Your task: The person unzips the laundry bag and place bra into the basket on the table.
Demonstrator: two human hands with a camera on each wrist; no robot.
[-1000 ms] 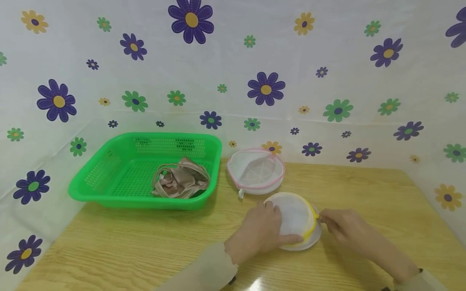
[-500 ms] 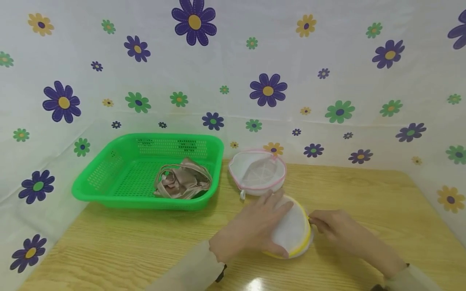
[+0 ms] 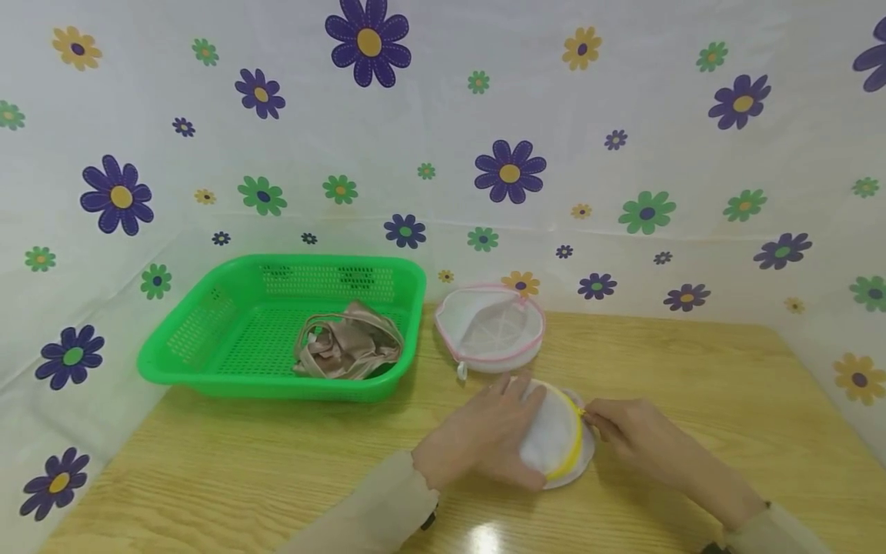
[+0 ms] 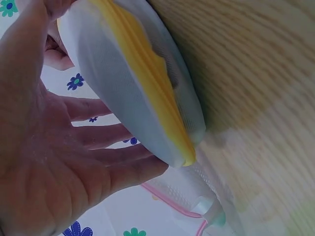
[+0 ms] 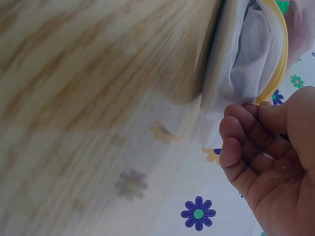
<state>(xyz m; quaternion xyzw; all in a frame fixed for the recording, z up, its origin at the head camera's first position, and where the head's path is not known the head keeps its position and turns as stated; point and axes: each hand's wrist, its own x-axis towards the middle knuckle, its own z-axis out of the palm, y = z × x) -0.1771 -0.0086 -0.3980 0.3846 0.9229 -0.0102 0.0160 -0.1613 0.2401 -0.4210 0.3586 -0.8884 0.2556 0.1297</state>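
Note:
A round white mesh laundry bag [image 3: 551, 435] with a yellow zipper [image 4: 142, 66] sits on the wooden table in front of me. My left hand [image 3: 487, 437] lies across its left side and top, fingers spread and fairly straight; in the left wrist view the fingertips touch the white mesh. At the bag's right edge my right hand [image 3: 633, 429] pinches the zipper's end between thumb and index finger, the other fingers curled, as the right wrist view shows. The small pull itself is mostly hidden by those fingertips. Grey-white mesh bulges below the yellow band [image 5: 279, 54].
Behind the bag stands a second white mesh laundry bag [image 3: 494, 327] with pink trim, its top gaping. A green plastic basket [image 3: 201, 369] at the left holds a crumpled satiny brown cloth [image 3: 353, 342]. A white flower-print sheet [image 3: 443, 131] hangs behind the table [image 3: 228, 477].
The yellow-zippered bag has shifted left, and my right hand has moved left with its pinch on the zipper's end. My left hand has spread out over the bag's top.

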